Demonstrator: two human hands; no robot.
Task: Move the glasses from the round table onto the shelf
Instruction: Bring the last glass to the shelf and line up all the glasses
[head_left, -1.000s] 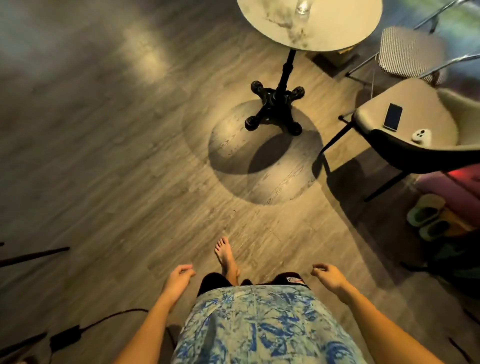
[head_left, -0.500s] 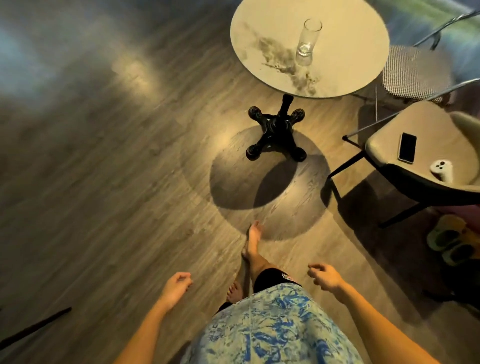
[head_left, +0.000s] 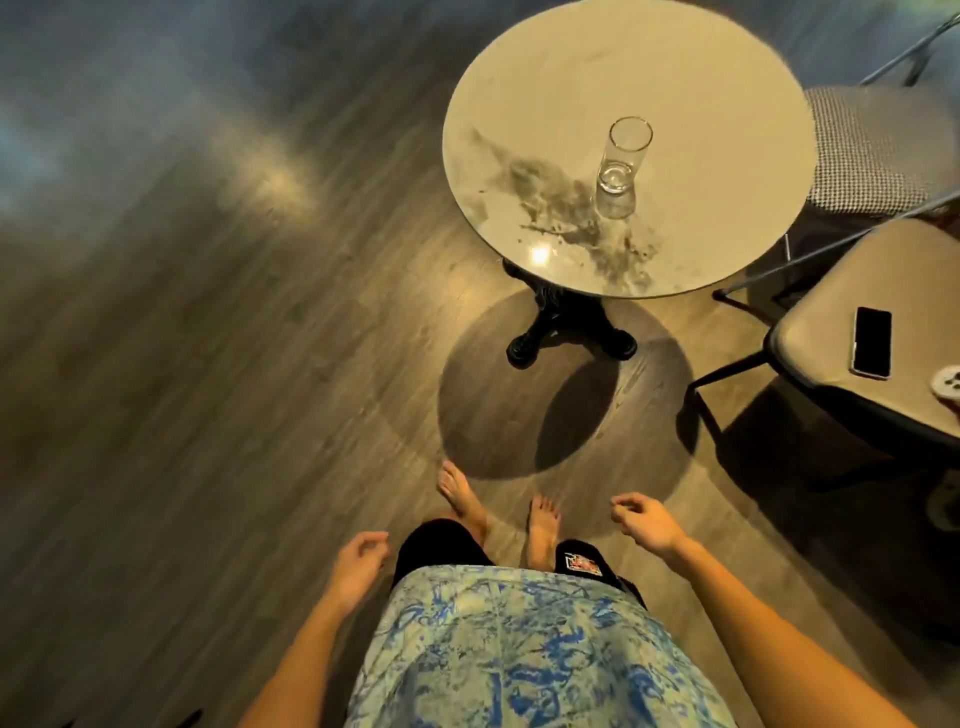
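**One glass standing on the round table, both hands empty**

Nearest the camera, a blue-and-white patterned shirt (head_left: 524, 649) is being worn above bare feet on the wooden floor (head_left: 208, 415). The left hand (head_left: 358, 564) and the right hand (head_left: 647, 522) are being held low at the sides, fingers loosely curled and nothing gripped. Further off, the round table (head_left: 727, 78) is being lit from above. A tall, clear, empty glass (head_left: 621, 166) is being left upright near the tabletop's middle, beside dark marbled streaks. To the right, a phone (head_left: 871, 341) is being kept on a chair seat (head_left: 821, 332).
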